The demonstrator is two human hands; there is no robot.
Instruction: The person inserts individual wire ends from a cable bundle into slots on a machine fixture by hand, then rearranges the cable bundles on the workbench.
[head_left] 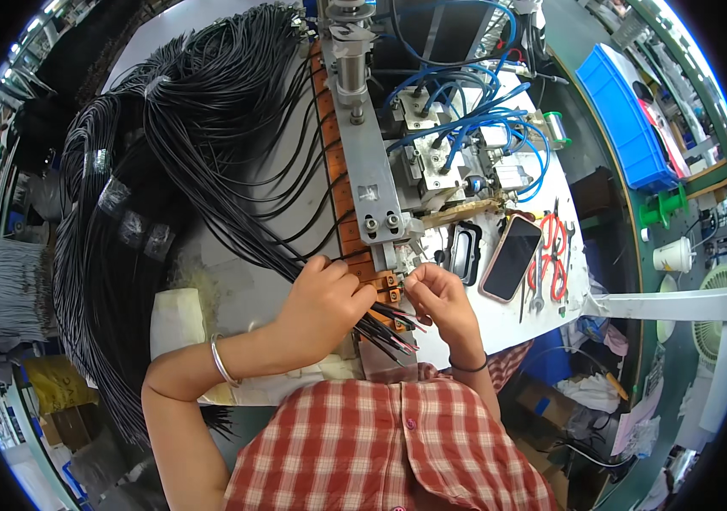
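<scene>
My left hand [327, 302] is closed around a bundle of black cables [249, 241] beside the orange toothed strip [342, 204]. Cut cable ends [380, 330] stick out below that hand, with small pink and red inner wires showing. My right hand [440, 300] pinches thumb against fingers just right of the strip's near end. Whatever is between those fingertips is too small to make out. Orange blocks [391, 288] sit between the two hands, under a metal press arm [369, 175].
Thick black cable bundles [95, 170] cover the table's left. Blue air hoses [491, 123] run over metal valves at the back. A phone [512, 258], red-handled scissors [558, 264] and a wrench [539, 289] lie right. Beyond stands a blue bin [623, 119].
</scene>
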